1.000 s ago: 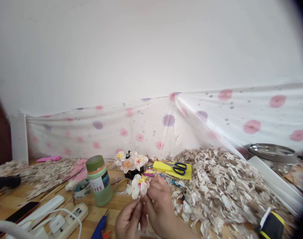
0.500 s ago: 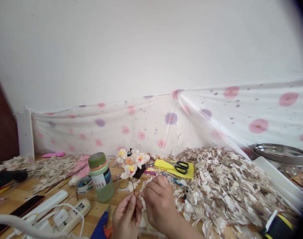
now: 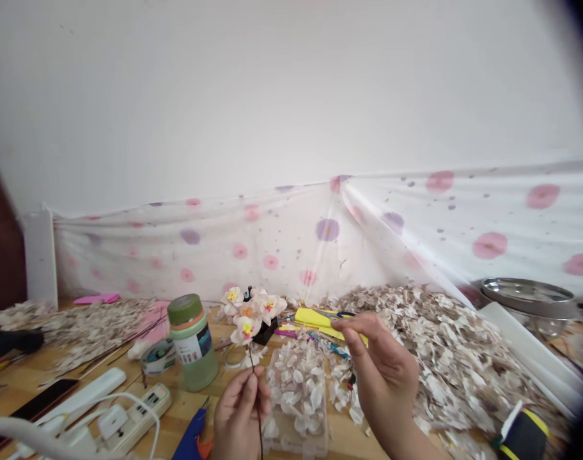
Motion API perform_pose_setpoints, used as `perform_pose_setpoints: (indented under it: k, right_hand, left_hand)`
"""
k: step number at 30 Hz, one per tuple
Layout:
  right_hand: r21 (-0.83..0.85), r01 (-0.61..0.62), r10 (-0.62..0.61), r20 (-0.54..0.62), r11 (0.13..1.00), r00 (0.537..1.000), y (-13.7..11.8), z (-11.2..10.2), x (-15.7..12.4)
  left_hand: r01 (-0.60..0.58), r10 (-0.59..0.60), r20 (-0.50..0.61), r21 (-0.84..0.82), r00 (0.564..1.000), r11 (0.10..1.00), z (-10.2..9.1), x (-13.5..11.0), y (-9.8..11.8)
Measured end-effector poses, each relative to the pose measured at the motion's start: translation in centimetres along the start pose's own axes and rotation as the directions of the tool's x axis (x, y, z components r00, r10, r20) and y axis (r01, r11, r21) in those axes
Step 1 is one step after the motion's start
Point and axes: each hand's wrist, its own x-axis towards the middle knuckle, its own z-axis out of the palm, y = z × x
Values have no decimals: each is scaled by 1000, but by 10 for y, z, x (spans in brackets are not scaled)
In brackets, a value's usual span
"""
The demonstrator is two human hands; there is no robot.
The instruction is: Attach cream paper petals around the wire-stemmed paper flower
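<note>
My left hand (image 3: pixel 241 409) is closed, pinching the thin brown stem of an artificial flower (image 3: pixel 246 328) between thumb and fingers. The flower has white petals and a yellow and pink centre; its stem runs down below the hand. To the right, my right hand (image 3: pixel 387 380) is raised with thumb and forefinger close together; whatever is between them, if anything, is too small to make out. Between the hands stands a clear plastic box (image 3: pixel 296 444) heaped with pale petals (image 3: pixel 298 390). More white flowers (image 3: pixel 267 306) stand behind the held one.
A green-lidded jar (image 3: pixel 193 358), a tape roll (image 3: pixel 158 358), a power strip (image 3: pixel 142 409) with cables and a blue glue gun (image 3: pixel 190 434) are on the left. Scissors (image 3: pixel 342 314) lie on yellow paper (image 3: pixel 313 317). A large petal heap (image 3: pixel 464 358) and metal bowls (image 3: pixel 526 300) are right.
My right hand has moved away from the stem, to the right and up, uncovering the box of petals. My left hand keeps its hold on the flower's stem.
</note>
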Motion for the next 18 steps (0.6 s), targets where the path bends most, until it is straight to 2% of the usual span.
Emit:
perform_pose_setpoints:
  k: [4,6,10,13,15,18]
  right_hand:
    - [-10,-39,40,59,999,997,-7,-9,-10]
    - [-10,-82,83,127,997,988,-8,-9,-22]
    - [-39,-198,200,312,979,929,-3,-11,-59]
    - [-72,-249,257,390,966,885,0,-24,-83]
    - [-82,-242,253,430,967,867,-1,-39,-93]
    - [-69,-178,190,455,982,870,-5,-62,-102]
  left_hand:
    - [-250,240,75,189,968,950,-2,-2,-4]
    - [-310,296,94,240,951,920,0,-6,-4]
    - [-305,285,110,280,952,910,7,-16,-6]
    - [-295,263,137,345,955,891,9,-26,-10]
    - [-286,238,168,384,957,878,10,-35,-15]
    - [-295,215,220,459,952,838,11,-50,-23]
